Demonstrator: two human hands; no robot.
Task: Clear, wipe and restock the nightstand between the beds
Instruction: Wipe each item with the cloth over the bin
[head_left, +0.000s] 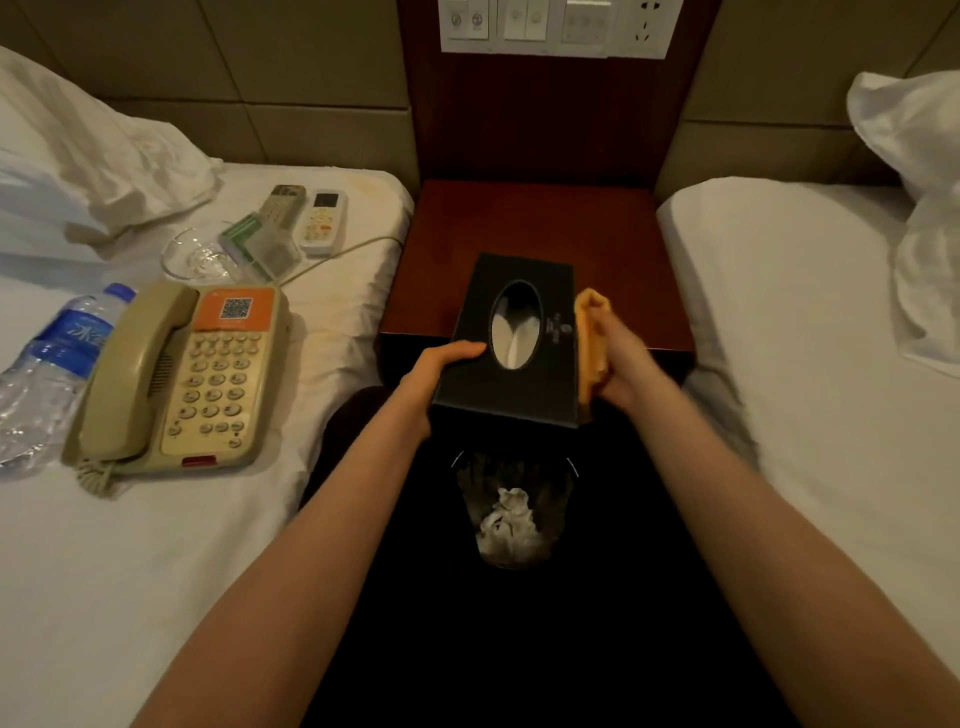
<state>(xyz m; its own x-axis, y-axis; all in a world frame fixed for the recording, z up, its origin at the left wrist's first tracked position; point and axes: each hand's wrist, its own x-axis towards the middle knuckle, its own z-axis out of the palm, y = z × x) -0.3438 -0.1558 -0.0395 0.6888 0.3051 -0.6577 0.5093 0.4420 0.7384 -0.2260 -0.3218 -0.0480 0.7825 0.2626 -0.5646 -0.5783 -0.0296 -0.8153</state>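
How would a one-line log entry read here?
left hand holds tissue box | right hand presses orange cloth against it | box over nightstand edge | phone on bed

A black tissue box, its oval opening showing white tissue, is held at frame centre, its far end over the front edge of the red-brown table. An orange cloth is pressed against its right side. On the bed at left lie a beige phone, a white remote, a grey remote, a glass dish and a water bottle.
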